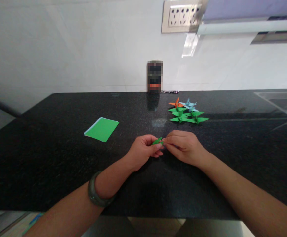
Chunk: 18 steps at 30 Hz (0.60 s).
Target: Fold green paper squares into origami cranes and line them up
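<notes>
Between thumb and fingers, my left hand (145, 149) pinches a small folded piece of green paper (157, 141). My right hand (184, 146) closes its fingertips on the right end of that same piece. Both hands meet just above the black countertop, near its middle. Fingers cover much of the paper, so its exact shape is partly hidden. Beyond my right hand stand several folded paper cranes: green ones (180, 118) in front, an orange one (177, 103) and light blue ones (191, 107) behind.
A stack of square paper (102, 129), green on top, lies left of my hands on the countertop (47, 158). A phone-like upright object (155, 76), blurred out, leans on the wall beside a beaded strap (170, 92). Sockets (182, 16) are on the wall.
</notes>
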Tool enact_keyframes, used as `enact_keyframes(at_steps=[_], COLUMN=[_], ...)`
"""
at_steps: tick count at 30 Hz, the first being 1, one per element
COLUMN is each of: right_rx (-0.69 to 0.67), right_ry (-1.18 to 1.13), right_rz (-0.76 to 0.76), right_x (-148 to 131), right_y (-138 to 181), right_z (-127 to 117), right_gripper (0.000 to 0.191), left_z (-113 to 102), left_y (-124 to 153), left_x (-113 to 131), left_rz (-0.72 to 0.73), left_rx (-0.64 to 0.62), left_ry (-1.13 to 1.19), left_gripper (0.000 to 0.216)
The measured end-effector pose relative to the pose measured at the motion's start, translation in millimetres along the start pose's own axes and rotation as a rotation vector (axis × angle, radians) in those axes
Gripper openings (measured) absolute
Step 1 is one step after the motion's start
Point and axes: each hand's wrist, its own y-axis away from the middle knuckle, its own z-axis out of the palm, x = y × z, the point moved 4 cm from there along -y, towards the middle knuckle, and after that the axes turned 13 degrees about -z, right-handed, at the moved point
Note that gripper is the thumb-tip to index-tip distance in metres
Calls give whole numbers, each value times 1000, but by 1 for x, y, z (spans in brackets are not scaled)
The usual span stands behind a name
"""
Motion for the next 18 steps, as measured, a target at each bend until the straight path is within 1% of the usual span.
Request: enact_keyframes(at_steps=[6,15,18], right_rx=[6,-16,9], right_ry=[-21,6,14], right_rz=[-10,43,89], right_x=[0,0,-2], right_y=[0,-3,-4], right_z=[1,0,1], right_gripper=[12,14,12], left_z=[1,0,1], left_y=[1,1,2], left_x=[0,1,3], left_rz=[-14,10,32], left_rx=[11,49,57], left_ry=[27,69,59], left_gripper=[21,25,26])
